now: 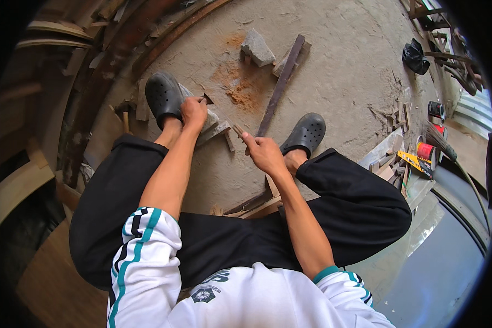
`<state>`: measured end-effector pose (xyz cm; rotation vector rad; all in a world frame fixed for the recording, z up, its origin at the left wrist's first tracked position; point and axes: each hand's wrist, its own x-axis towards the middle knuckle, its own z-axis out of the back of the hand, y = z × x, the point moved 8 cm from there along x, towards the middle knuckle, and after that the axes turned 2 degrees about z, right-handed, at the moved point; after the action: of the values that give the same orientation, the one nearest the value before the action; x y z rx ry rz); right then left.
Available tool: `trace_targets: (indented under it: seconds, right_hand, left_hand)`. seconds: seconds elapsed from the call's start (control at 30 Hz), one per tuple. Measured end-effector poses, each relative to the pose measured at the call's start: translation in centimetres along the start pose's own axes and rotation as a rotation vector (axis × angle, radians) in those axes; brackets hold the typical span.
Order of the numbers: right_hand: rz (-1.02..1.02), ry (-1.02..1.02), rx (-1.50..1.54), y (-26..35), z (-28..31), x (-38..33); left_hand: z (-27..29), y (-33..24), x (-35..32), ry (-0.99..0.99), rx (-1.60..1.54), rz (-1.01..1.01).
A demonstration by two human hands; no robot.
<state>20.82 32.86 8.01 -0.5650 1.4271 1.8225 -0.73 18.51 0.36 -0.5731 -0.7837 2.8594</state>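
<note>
My left hand [194, 113] is closed in a fist beside my left clog [164, 97]. A small dark pointed piece [206, 99] shows at its fingers; what it belongs to is hidden. Under and beside that hand lie a grey block [211, 120] and a short wood offcut [214, 133] on the floor. Across a small gap to the right, my right hand [265, 154] grips a short brown wooden piece [239, 130], its end pointing toward the left hand. My right clog [309, 133] rests flat beyond the right hand.
A long dark bar [281, 85] lies ahead, propped near a concrete chunk [258, 48] and scattered sawdust [240, 94]. A hammer [126, 118] is by my left knee. At right are a yellow-handled saw [414, 162], paint cans [424, 151], a broom [440, 140] and wood scraps.
</note>
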Motion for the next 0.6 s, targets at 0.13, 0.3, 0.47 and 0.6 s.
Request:
trace_targets:
  seconds: [0.13,0.3,0.47,0.6]
  right_hand:
    - [-0.006,-0.070,-0.025,-0.8,-0.5,-1.7]
    - [-0.121,-0.042,-0.007,-0.1,3.2,-7.9]
    - [0.003,-0.068,-0.073,-1.6,1.0,-3.1]
    - [-0.061,-0.056,-0.015,-1.4,-0.2,0.1]
  left_hand:
    - [0.1,-0.6,0.4,-0.035,0.010,-0.049]
    - [0.5,-1.3,-0.4,0.005,-0.005,-0.002]
    - [0.5,-1.7,0.1,-0.023,-0.016,-0.085]
    - [0.3,-1.3,-0.1,-0.032,-0.022,-0.037]
